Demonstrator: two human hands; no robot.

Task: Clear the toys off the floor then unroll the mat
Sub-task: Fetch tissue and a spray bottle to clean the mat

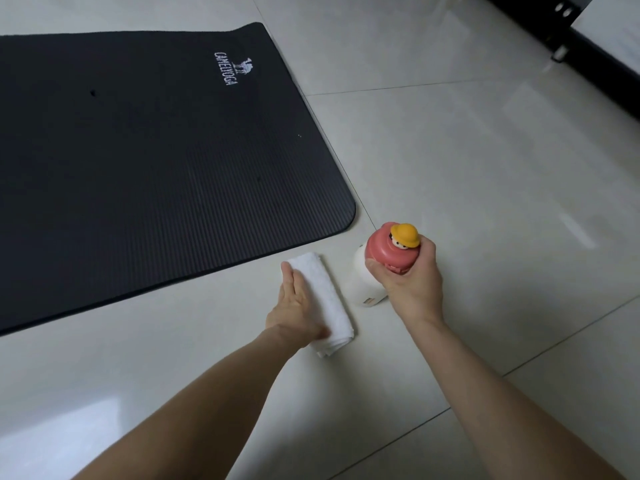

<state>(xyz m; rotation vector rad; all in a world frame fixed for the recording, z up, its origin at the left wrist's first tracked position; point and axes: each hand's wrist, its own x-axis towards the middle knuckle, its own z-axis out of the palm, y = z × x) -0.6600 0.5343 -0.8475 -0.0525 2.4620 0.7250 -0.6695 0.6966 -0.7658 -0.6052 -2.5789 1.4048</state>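
A black yoga mat (156, 150) with a white logo lies flat and unrolled on the pale tiled floor, filling the upper left. Just beyond its near corner a folded white towel (325, 292) lies on the tiles. My left hand (298, 303) rests on the towel's left side with straight fingers. To the right stands a white bottle (365, 282) with a pink lid and a small yellow-hatted figure on top. My right hand (408, 275) grips the bottle around its lid, fingers curled.
A black metal frame (568, 39) runs diagonally across the upper right corner. Pale floor tiles (485, 168) with grout lines stretch to the right of the mat and toward me.
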